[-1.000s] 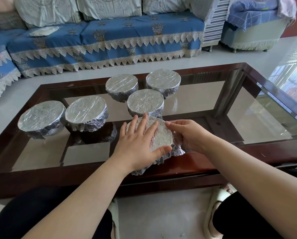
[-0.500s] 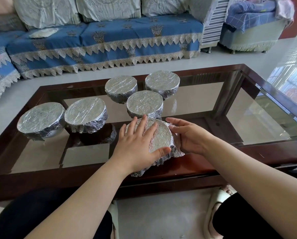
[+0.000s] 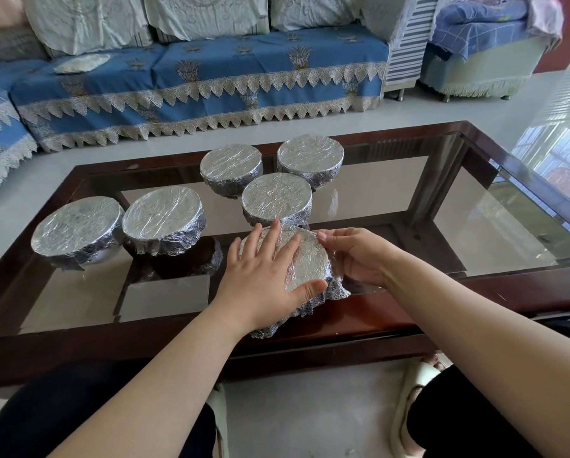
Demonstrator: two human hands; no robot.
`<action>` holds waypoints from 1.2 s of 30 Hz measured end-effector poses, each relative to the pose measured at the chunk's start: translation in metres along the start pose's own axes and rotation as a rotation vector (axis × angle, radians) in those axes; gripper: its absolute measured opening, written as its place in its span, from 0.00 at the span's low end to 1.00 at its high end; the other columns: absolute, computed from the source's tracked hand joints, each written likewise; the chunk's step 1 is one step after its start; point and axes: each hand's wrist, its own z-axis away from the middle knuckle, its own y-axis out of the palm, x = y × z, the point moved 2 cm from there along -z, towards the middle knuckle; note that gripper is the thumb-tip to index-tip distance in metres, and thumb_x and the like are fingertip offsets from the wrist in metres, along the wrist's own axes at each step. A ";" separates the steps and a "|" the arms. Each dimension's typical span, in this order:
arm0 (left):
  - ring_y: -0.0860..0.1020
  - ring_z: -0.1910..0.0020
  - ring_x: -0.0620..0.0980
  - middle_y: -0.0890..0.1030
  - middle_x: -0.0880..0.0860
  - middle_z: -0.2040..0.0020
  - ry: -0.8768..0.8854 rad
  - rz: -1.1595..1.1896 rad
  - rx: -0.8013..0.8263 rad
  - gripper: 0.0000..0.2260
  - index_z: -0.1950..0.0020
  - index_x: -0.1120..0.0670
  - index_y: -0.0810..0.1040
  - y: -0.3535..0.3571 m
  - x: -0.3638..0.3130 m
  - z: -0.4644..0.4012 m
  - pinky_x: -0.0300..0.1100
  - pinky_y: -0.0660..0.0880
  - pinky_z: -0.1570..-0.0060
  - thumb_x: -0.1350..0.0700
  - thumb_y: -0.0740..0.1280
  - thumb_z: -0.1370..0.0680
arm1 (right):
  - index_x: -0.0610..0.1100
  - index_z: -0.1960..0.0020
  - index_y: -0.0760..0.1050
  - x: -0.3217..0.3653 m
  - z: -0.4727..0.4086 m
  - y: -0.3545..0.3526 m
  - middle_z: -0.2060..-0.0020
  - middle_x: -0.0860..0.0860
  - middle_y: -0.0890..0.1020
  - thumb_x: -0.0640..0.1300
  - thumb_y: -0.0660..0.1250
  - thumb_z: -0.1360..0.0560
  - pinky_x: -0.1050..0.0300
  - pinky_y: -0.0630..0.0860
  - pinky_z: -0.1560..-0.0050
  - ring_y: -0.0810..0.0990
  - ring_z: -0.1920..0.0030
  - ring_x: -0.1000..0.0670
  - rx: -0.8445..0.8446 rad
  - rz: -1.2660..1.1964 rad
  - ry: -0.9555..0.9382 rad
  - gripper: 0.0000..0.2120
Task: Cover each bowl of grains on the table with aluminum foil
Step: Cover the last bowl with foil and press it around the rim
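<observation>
Foil (image 3: 306, 259) already lies over the near bowl (image 3: 313, 294) at the near edge of the glass-topped bench (image 3: 475, 223), and we judge the step in hand to be the crimping of its skirt. Our left hand (image 3: 263, 276) lies flat on the top, fingers straight and spread, thumb along the near rim. Our right hand (image 3: 356, 256) curls round the bowl's right side, fingers bent over the rim and pressing the foil in against the wall.

Five other bowls stand farther off, all wrapped: a far-left bowl (image 3: 77, 226) touching or just beside its neighbour (image 3: 164, 214), a middle bowl (image 3: 277, 198) just beyond the near one, and two at the far side (image 3: 230, 166) (image 3: 310, 157). So we take this for the last bowl.

To do it well, we should keep the left palm pressing lightly so the sheet stays taut and the bowl does not slide on the glass. The right hand ought to work round the rim bit by bit, folding the loose ruffled edge at the near side under. Foil tears easily, so we press rather than pull. The grains inside are hidden.
</observation>
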 end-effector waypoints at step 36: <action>0.40 0.20 0.56 0.39 0.50 0.19 0.027 -0.003 -0.014 0.37 0.25 0.28 0.38 -0.004 -0.003 0.001 0.60 0.42 0.25 0.21 0.35 0.33 | 0.39 0.56 0.76 -0.017 -0.018 0.017 0.70 0.46 0.80 0.35 0.68 0.23 0.53 0.73 0.67 0.74 0.69 0.46 -0.290 0.009 -0.066 0.03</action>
